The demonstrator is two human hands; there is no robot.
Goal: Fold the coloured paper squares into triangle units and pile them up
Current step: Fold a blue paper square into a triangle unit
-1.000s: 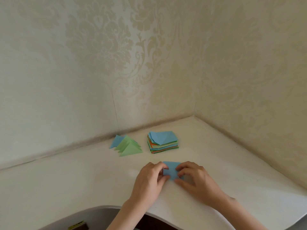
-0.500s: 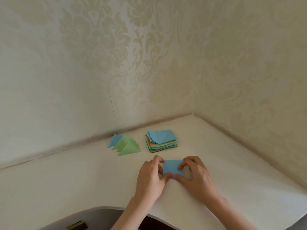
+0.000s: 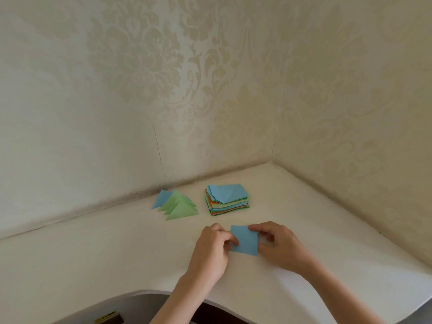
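The blue paper square (image 3: 244, 240) is lying flat on the desk (image 3: 117, 249) between both hands, the left hand (image 3: 211, 249) pinching its left edge while the right hand (image 3: 278, 244) fingers (image 3: 253, 228) are curling onto its right edge.

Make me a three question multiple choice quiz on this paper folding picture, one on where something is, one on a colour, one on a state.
1. Where does the pile of folded triangles lie relative to the stack of paper squares?
A. To its left
B. On top of it
C. To its right

2. What colour is the paper in the hands?
A. Orange
B. Blue
C. Green

3. How is that paper held?
A. Lying untouched
B. By the right hand only
C. By both, the left hand too

Key: 1 A, the triangles sit left of the stack. 2 B, the held sheet is blue. 3 C, each hand pinches one side edge.
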